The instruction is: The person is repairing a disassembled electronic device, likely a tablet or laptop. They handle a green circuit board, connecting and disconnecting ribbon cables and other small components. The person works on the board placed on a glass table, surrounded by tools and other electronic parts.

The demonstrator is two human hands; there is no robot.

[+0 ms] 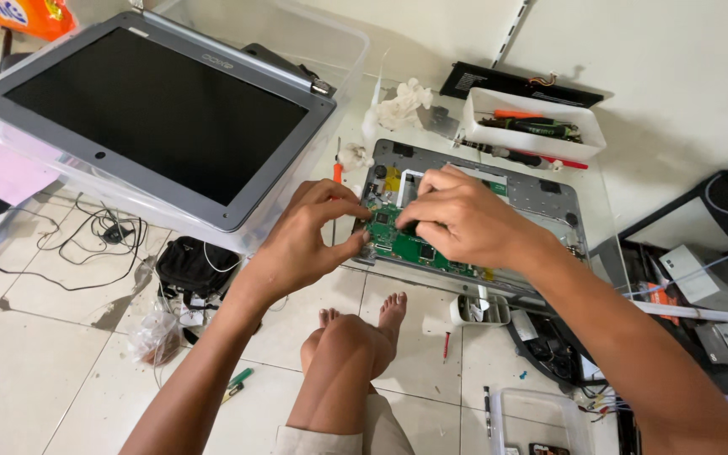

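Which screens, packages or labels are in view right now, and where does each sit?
Dark rectangular laptop screen in a grey bezel: upper left, lying on a clear plastic bin, unlit.
Orange plastic package: top left corner, cut off by the frame.
Black flat battery pack with a white label: top centre, behind the white tool tray.

Grey-framed dark laptop screen (157, 114) upper left; orange package (31, 15) above it
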